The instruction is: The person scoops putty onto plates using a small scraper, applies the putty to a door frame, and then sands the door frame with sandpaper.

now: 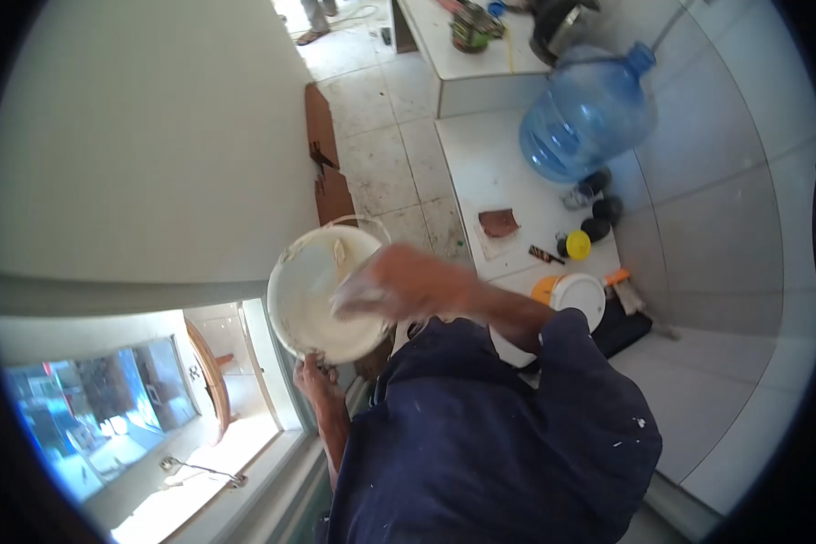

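Observation:
A round white bucket [304,304] with pale material on its inner wall is tilted toward the camera, left of centre. My left hand [319,381] grips its lower rim, fingers wrapped round the edge. Over the bucket's right side is my right hand [394,288], blurred by motion, with pale smears about the fingertips; its fingers are too smeared to read. A pale streaked piece [340,254] shows inside the bucket near the upper rim. The bucket's thin handle arches above the rim.
A large blue water bottle [589,118] lies on the white counter [480,154] at the right. Near it are a brown piece [499,223], a yellow lid [578,245], a white-lidded tub [578,299] and a brush [627,295]. A window opening [272,363] is lower left.

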`<state>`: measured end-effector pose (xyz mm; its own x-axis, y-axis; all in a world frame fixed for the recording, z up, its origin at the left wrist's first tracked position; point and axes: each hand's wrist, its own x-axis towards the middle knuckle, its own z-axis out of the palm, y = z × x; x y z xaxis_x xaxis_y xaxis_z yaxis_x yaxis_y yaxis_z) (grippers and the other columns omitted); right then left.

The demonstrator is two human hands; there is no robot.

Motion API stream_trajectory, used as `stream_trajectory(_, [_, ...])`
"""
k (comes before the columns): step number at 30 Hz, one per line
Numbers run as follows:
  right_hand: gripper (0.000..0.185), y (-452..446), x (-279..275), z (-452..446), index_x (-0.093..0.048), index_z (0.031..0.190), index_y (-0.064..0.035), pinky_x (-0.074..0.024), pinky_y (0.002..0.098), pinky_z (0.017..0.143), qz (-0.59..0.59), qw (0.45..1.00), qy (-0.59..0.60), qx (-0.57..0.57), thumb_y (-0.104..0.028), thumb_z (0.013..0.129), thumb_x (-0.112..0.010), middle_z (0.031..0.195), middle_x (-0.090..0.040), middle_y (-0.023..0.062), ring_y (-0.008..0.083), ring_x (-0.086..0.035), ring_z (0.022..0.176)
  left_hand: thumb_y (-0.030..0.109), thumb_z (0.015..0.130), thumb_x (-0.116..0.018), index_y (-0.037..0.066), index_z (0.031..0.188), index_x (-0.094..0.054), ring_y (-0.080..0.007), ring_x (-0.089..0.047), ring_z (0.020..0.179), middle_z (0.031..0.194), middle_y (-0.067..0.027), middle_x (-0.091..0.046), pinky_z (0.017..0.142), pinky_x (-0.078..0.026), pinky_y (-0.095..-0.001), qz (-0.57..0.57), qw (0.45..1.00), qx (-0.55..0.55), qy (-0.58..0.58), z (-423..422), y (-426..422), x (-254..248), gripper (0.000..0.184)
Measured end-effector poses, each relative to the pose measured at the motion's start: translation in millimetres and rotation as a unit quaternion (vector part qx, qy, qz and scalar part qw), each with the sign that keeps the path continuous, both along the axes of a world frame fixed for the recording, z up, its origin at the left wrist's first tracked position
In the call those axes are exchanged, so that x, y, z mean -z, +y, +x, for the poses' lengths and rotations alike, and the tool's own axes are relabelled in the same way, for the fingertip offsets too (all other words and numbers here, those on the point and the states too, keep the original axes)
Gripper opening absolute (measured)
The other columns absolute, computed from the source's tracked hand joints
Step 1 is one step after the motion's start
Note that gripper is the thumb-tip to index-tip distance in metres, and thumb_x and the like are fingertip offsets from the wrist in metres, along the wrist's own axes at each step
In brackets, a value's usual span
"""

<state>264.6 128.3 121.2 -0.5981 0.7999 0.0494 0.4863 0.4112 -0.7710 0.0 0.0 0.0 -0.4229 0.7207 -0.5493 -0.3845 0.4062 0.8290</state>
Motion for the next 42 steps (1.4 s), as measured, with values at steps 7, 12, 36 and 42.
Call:
stream_trajectory(7, [0.023, -67, -5, 162, -0.068, 0.094, -0.0054, -0.0484, 0.0324, 0.065, 0.072, 0.849, 0.013, 0.524, -0.023, 0.086, -0.056, 0.083, -0.065, 0.0167, 0.0268, -0.064, 0.069, 0.013, 0.076, -0.058, 0.002, 0.086, -0.055, -0.0084, -0.046, 0.047, 0.068, -0.0034, -0.053, 0.036, -0.028, -0.0191, -0.030, 0.992, 0.124, -0.001, 68, 105, 37, 0.015])
stream_trajectory(12, [0.024, -129, 16, 206, -0.065, 0.081, -0.0012, -0.0460, 0.0361, 0.060, -0.125, 0.695, -0.138, 0.694, -0.023, 0.086, -0.055, 0.069, -0.061, 0.0184, 0.0272, -0.062, 0.061, 0.011, 0.076, -0.058, 0.004, 0.086, -0.054, -0.0081, -0.045, 0.050, 0.069, -0.0023, -0.053, 0.037, -0.028, -0.0205, -0.028, 0.973, 0.220, -0.058, 140, 180, 48, 0.013])
stream_trajectory(36, [0.022, -127, 145, 208, -0.064, 0.086, 0.0007, -0.0475, 0.0340, 0.054, -0.304, 0.772, -0.163, 0.534, -0.021, 0.083, -0.059, 0.067, -0.063, 0.0177, 0.0223, -0.061, 0.050, 0.028, 0.079, -0.063, -0.004, 0.083, -0.063, -0.0167, -0.059, 0.049, 0.063, -0.0109, -0.062, 0.041, -0.048, -0.0295, -0.053, 0.918, 0.383, 0.088, 303, 265, 148, 0.033])
stream_trajectory(42, [0.027, -26, 122, 173, -0.063, 0.087, 0.0013, -0.0473, 0.0349, 0.058, -0.142, 0.913, -0.240, 0.299, -0.023, 0.088, -0.053, 0.065, -0.062, 0.0158, 0.0227, -0.062, 0.055, 0.029, 0.078, -0.063, -0.003, 0.098, -0.061, -0.0147, -0.059, 0.062, 0.076, -0.0112, -0.063, 0.052, -0.051, -0.0318, -0.034, 0.942, 0.302, -0.145, 285, 248, 139, 0.038])
